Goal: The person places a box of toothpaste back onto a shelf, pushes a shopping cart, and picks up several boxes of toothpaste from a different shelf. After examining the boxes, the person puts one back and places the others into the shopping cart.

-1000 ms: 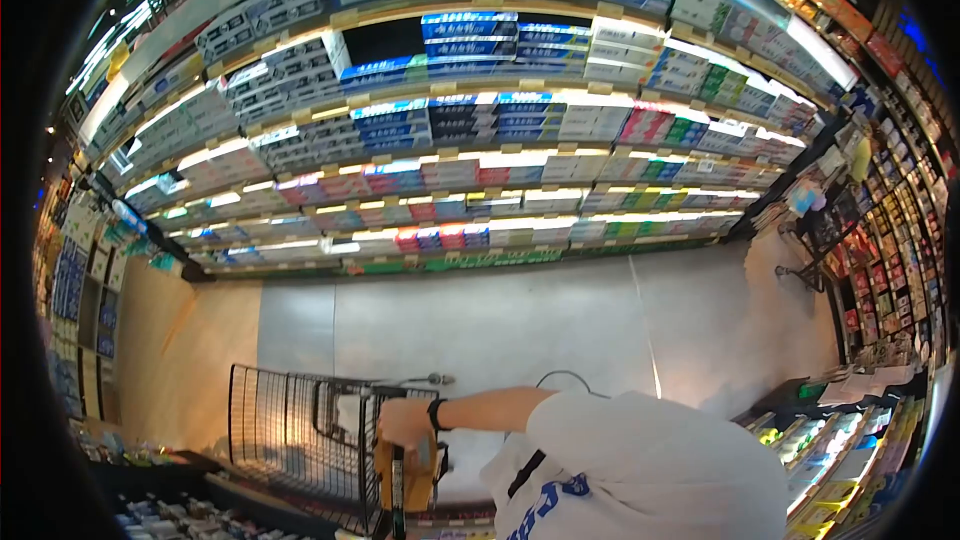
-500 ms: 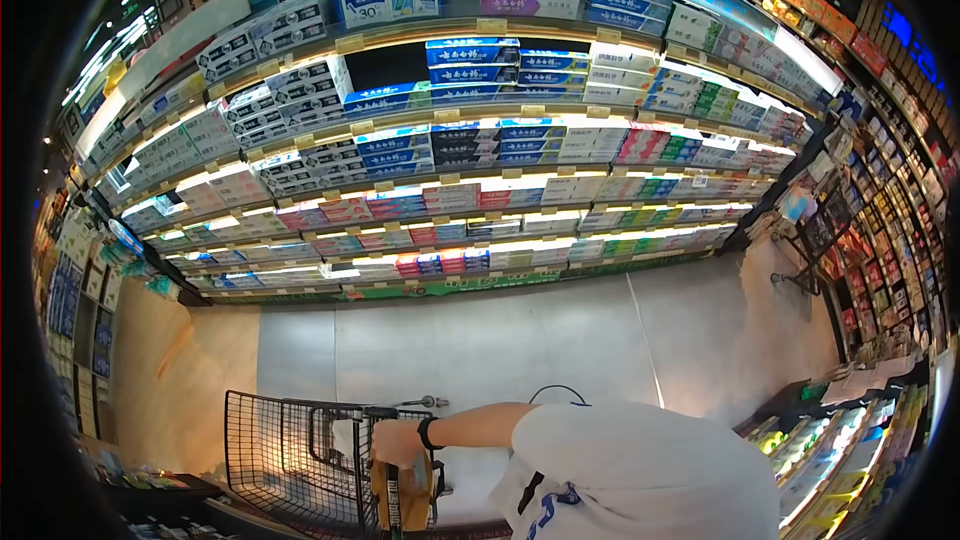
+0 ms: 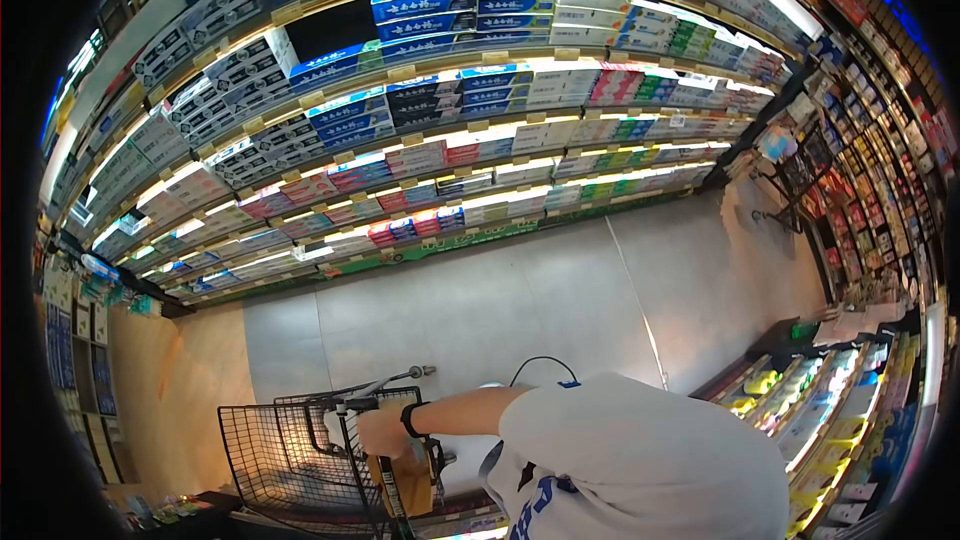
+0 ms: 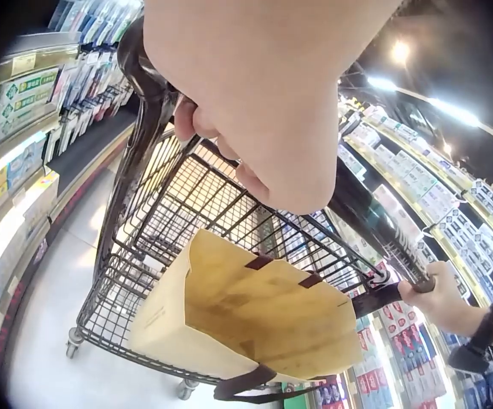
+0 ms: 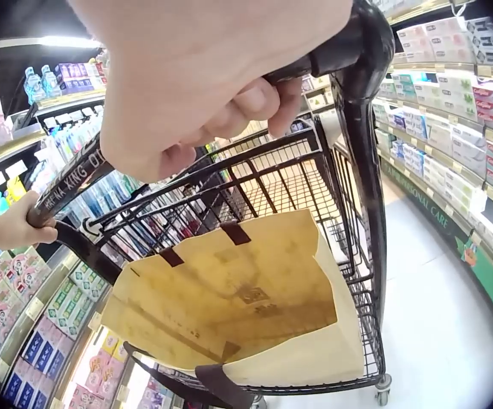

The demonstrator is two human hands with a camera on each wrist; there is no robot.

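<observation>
Both hands hold the black handle bar of a wire shopping cart [image 3: 285, 445]. In the left wrist view, my left hand [image 4: 251, 111] has its fingers curled over the bar [image 4: 370, 226]. My right hand [image 5: 217, 77] grips the other end in the right wrist view, its fingers bent around it. The head view shows the right hand [image 3: 388, 432] too, with a dark band at the wrist; the left hand is hidden there. Below the bar, a tan paper bag [image 5: 315, 362] with dark straps stands open at the top, against the wire basket. Its visible inside is bare.
Long lit shelves [image 3: 420, 80] of stacked boxes run across the far side of the grey aisle floor [image 3: 480, 310]. More lit shelves [image 3: 820, 420] stand at the right, near the person. Another wheeled cart [image 3: 795, 180] stands farther off at the right.
The head view has tilted, so the shelves now slope. The cart and the right hand have shifted slightly left in it, and the hand's grip on the bar stays the same.
</observation>
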